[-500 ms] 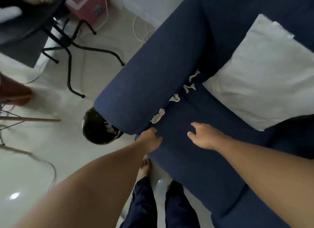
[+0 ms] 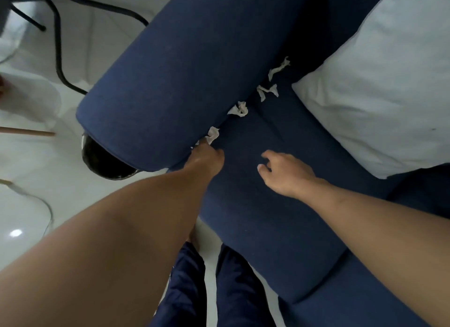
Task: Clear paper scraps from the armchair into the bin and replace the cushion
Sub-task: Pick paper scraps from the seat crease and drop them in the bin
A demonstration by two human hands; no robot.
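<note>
Step in hand: scrap pick-up, just starting w/ the nearest piece. Landmark = the armchair's rolled armrest [image 2: 175, 83], dark blue woven fabric, rounded like a bolster. Closest to the camera, left hand [image 2: 207, 157] is at the foot of the armrest, in the crease where it meets the seat [image 2: 255, 205]; fingers bunched at the nearest scrap [image 2: 213, 134], touching or pinching it — can't tell if it's truly gripped yet. Right hand [image 2: 285, 173] hangs just over the seat fabric, out from the armrest, fingers loose & curled, holding nothing. Further along the same crease: three more scraps, approx in a row — a crumpled wad [image 2: 239, 109], a twisted bit [image 2: 266, 91], a thin strip [image 2: 278, 68] farthest back. All thin, white, torn, very light; likely to slip deeper into the crease if pushed. Next move prob. needs a fingertip pinch, lift, then carry round the armrest's front end to the bin [image 2: 102, 160], dark, round, shiny-rimmed, on the floor half tucked under it. Cushion [image 2: 377, 88], pale, soft, slightly wrinkled, sits on the seat's far side from the armrest, leaning to the back; not yet replaced.
</note>
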